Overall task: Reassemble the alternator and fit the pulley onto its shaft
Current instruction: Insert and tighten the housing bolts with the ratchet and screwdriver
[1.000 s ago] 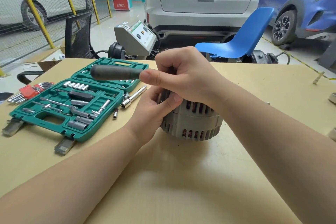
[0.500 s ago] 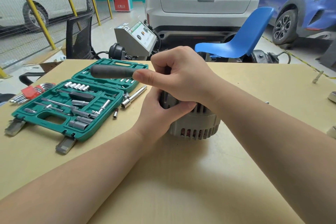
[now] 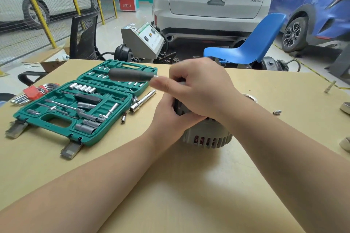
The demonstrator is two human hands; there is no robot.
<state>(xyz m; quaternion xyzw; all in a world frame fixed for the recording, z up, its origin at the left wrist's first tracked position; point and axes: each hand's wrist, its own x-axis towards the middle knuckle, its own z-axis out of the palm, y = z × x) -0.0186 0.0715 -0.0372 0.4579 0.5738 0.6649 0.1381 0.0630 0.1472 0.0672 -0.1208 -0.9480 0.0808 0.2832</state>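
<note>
Looks like the alternator (image 3: 207, 138) is mostly back together, housing halves are sitting closed on the table (image 3: 189, 195) with copper windings showing through the vents. Guessing the pulley nut is getting tightened, but the pulley itself is hiding under the hands so I can't confirm. The right hand (image 3: 204, 91) is curling over the top at 12 o'clock, gripping the ratchet (image 3: 130, 75) whose black handle is sticking out toward 9 o'clock. The left hand (image 3: 170, 119) is wrapping around the upper body from 9 o'clock, bracing it. Socket case (image 3: 72, 111) is lying open further out at 9 o'clock.
</note>
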